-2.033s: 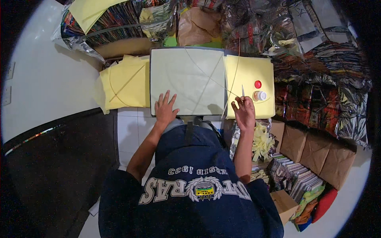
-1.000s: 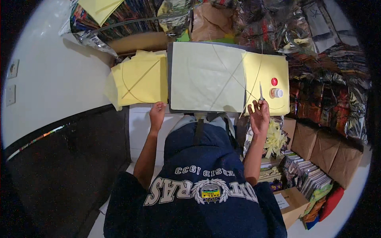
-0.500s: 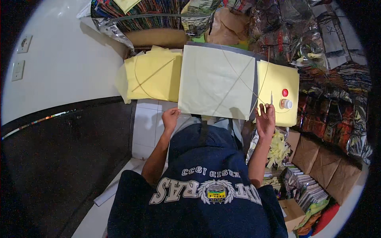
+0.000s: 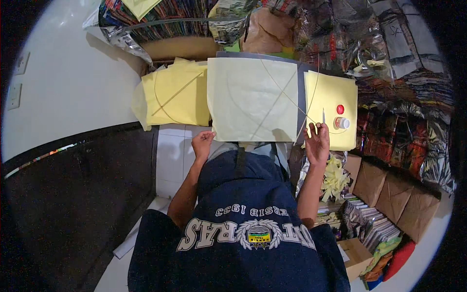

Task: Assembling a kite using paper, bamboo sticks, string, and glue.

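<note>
A large pale yellow paper sheet (image 4: 243, 87) lies in front of me. My left hand (image 4: 202, 145) is closed, thumb and fingertips pinching its near left corner. At its right side, my right hand (image 4: 317, 144) has its fingers bent around a thin stick kite frame (image 4: 283, 89), with a long straight stick and a curved one. Shadows of the sticks and fingers fall on the sheet. A slim pointed tool (image 4: 324, 116) stands out just above the right fingertips; whether they touch it I cannot tell.
To the left, another kite frame (image 4: 182, 91) rests on a yellow paper stack (image 4: 199, 109). On the right-hand yellow stack (image 4: 331, 87) are a small white jar (image 4: 343, 123) and a red lid (image 4: 340, 109). Plastic-wrapped bundles (image 4: 389, 131) crowd the right, paper strips (image 4: 334, 177) below.
The whole view has shifted slightly, so everything appears a little further left. Both hands keep almost the same places at the sheet and the frame.
</note>
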### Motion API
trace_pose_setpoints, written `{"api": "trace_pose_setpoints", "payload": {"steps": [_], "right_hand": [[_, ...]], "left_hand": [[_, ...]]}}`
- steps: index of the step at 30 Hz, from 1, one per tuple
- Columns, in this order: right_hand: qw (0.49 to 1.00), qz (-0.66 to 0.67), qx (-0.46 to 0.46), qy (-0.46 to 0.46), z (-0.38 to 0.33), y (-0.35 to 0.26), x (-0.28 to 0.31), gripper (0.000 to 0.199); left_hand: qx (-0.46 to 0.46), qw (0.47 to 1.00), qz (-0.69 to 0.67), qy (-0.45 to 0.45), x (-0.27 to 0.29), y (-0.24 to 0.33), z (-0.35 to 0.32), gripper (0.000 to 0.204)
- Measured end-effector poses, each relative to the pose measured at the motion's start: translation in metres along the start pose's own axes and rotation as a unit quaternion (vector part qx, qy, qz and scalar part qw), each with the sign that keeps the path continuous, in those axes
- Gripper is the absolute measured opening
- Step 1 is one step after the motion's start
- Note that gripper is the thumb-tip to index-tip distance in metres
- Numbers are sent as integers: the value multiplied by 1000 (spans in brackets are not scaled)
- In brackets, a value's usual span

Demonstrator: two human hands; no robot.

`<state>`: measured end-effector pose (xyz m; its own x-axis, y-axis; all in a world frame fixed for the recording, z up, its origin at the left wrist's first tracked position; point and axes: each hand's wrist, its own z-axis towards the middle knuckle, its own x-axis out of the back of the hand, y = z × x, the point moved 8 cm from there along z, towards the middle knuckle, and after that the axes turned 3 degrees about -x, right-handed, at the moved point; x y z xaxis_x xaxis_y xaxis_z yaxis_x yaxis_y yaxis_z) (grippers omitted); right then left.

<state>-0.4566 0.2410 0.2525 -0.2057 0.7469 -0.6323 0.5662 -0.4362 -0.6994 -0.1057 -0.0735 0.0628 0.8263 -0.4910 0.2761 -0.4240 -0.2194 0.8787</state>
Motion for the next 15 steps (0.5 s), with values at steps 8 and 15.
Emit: {"api": "trace_pose_setpoints", "payload": {"steps": [8,15], "right_hand": [[998,40,28,32,-23,-9,20,20],[998,28,27,41,-30,-10,19,21]], "left_hand": [[-11,999,19,37,-6,13,5,23],[63,998,-21,9,-12,-3,4,28]]}}
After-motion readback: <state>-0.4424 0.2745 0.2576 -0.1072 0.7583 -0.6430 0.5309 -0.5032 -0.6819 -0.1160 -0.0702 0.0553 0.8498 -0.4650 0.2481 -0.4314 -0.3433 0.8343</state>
